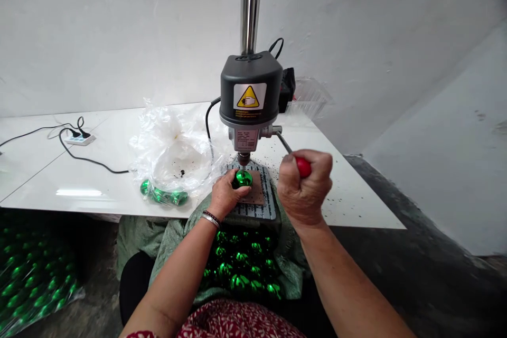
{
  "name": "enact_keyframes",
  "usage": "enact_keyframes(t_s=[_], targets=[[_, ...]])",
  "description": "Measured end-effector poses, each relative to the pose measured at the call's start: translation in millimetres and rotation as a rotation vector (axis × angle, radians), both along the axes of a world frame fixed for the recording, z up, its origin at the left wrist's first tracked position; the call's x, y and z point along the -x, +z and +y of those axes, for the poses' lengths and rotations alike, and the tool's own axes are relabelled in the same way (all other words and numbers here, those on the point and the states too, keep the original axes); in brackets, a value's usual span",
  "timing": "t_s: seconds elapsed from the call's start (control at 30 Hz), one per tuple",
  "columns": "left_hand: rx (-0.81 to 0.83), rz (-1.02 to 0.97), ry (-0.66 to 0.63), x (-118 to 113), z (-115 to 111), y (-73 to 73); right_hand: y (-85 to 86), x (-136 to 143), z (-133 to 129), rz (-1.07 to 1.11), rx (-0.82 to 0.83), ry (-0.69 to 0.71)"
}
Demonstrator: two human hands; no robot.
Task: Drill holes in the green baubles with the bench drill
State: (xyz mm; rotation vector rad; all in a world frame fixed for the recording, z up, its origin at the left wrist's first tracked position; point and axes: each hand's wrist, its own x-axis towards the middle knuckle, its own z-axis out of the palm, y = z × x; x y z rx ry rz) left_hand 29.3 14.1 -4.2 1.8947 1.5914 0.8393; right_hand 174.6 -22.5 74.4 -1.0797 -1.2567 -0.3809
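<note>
My left hand [226,194] pinches a shiny green ball [243,178] between thumb and fingers, thumb at the near side, fingers at the far left. My right hand [304,187] is closed in a fist round the red knob [303,167] of a metal lever [283,142]. On my left wrist: a dark beaded bracelet [212,216] and a silver one just beside it.

The ball sits on a brown board [257,194], directly below the chuck [244,159] of a drill [251,87]. The bit reaches the top of the ball; I cannot tell whether it has gone in. The board lies on the drill's base [271,198], at the near edge of a white desk [356,203]. Dark crumbs are scattered about the base.

Below, in my lap, more green balls [241,259] lie in green cloth [291,269].

Left of the drill: a crumpled clear bag [158,134], with several green balls [162,195] at its near edge. Farther left, a power strip [81,139] with two black plugs. Behind the drill, to the right, a clear plastic tray [312,96].

Floor, lower left: a large clear sack of green balls [35,274].
</note>
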Motion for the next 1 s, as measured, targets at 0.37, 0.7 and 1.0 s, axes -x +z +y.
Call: enact_keyframes(t_s=[0.37,0.7,1.0], targets=[[0.039,-0.087,0.072,-4,-2,5.0,89.2,-2,31,0.186,0.294,0.043],[0.117,0.013,-0.245,52,-64,36.6,114.0,-2,45,0.221,0.500,-0.068],[0.036,0.532,0.027,132,17,71.6,110.4,-2,46,0.205,0.544,-0.099]])
